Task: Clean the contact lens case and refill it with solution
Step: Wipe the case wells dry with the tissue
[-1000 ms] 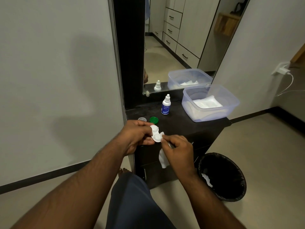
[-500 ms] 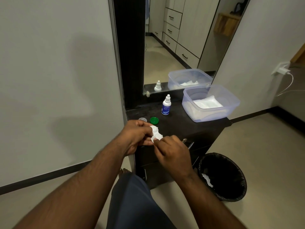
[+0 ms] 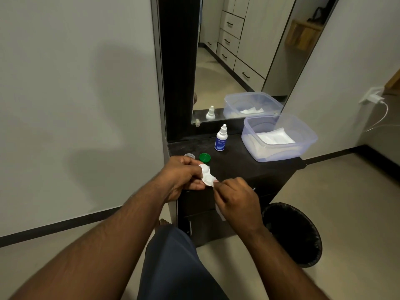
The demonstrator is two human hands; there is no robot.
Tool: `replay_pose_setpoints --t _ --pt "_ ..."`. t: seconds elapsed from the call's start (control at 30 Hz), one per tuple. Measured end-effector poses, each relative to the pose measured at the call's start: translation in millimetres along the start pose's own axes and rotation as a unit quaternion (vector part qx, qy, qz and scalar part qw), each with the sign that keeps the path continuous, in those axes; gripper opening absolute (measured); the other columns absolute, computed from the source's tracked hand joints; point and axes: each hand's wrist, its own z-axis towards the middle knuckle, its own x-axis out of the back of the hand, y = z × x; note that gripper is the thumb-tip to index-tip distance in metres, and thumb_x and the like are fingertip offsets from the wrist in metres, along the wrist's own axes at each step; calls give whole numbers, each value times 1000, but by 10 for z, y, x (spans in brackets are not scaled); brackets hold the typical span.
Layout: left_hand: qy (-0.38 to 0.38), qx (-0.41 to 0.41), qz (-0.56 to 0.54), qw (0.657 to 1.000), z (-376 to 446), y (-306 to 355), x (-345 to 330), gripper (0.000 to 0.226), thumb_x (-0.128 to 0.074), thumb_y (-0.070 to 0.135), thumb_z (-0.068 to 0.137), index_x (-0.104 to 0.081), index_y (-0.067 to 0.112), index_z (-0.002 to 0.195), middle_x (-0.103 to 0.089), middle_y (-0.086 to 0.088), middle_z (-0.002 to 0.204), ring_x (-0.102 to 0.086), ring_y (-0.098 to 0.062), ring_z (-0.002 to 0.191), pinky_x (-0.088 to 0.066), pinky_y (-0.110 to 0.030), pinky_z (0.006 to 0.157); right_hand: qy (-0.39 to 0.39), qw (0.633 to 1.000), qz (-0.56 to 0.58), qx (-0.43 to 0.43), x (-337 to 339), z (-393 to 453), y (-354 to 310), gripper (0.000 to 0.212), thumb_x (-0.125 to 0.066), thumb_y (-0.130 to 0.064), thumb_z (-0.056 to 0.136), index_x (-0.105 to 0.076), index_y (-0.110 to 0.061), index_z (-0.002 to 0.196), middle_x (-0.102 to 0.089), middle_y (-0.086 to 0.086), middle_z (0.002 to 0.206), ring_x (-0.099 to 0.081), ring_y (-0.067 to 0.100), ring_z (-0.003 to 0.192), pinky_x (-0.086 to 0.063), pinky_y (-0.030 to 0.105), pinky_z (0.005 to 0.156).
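My left hand (image 3: 184, 176) grips a white two-well contact lens case (image 3: 206, 175) above the front edge of the dark cabinet top (image 3: 233, 165). My right hand (image 3: 236, 198) pinches a white tissue (image 3: 220, 211) against the case's near well; most of the tissue is hidden under the hand. A green cap (image 3: 204, 157) and a clear cap (image 3: 190, 155) lie on the cabinet just behind my left hand. The small white solution bottle (image 3: 221, 138) with a blue label stands upright farther back, capped.
A clear plastic tub (image 3: 279, 137) holding white tissues sits at the cabinet's right. A mirror (image 3: 238, 61) stands behind. A black bin (image 3: 292, 234) is on the floor at the right. My leg in dark cloth is below.
My right hand moved in over the case with the tissue, then drew back slightly to its near end. The left hand kept holding the case in place.
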Motion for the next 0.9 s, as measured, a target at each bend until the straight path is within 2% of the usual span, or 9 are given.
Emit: replay_pose_setpoints --t 0.2,0.33,0.53,0.63,0.73,0.8,0.9 --pt "-29 -7 -7 1000 18 -17 44 27 -60 -12 82 -66 4 103 -70 -17 97 -73 -29 77 -61 -33 60 -26 999 9 -21 -13 33 23 14 -64 -18 82 -73 -11 90 -68 3 76 -59 22 67 -49 32 58" --pt "-47 -26 6 999 24 -37 50 28 -61 -12 81 -69 4 104 -70 -16 101 -73 -26 79 -61 -34 64 -46 994 68 -76 15 31 79 17 -62 -19 83 -74 -13 95 -71 -1 83 -62 17 75 -38 17 73" --pt "-71 -47 20 996 -19 -49 70 23 -64 -8 80 -72 5 98 -74 -12 94 -73 -25 81 -61 -31 65 -34 991 119 -44 119 246 134 17 -63 -16 82 -74 -9 94 -71 1 85 -61 16 78 -43 23 75" --pt "-68 -53 26 996 -18 -59 73 20 -66 -7 80 -69 1 98 -72 -15 96 -73 -26 81 -61 -34 69 -87 990 107 14 155 342 136 23 -59 -24 84 -73 -12 97 -69 2 85 -60 18 76 -50 31 64" --pt "-77 -55 30 995 -27 -56 89 20 -67 -5 79 -68 -1 99 -72 -17 98 -73 -27 83 -61 -37 73 -162 981 58 92 162 460 131 25 -61 -21 80 -72 -15 101 -64 4 83 -59 21 73 -40 26 55" --pt "-77 -57 29 995 -28 -56 94 18 -66 -7 80 -68 -3 97 -72 -18 97 -73 -27 83 -61 -36 71 -178 973 30 144 202 532 174 28 -55 -23 80 -72 -16 101 -62 4 79 -58 22 68 -38 26 50" --pt "-74 -57 40 995 -18 -62 92 18 -64 -9 80 -68 -4 96 -72 -17 97 -73 -26 82 -61 -34 68 -179 962 -9 206 254 577 346 38 -42 -27 82 -72 -16 104 -62 6 78 -56 24 62 -43 31 44"
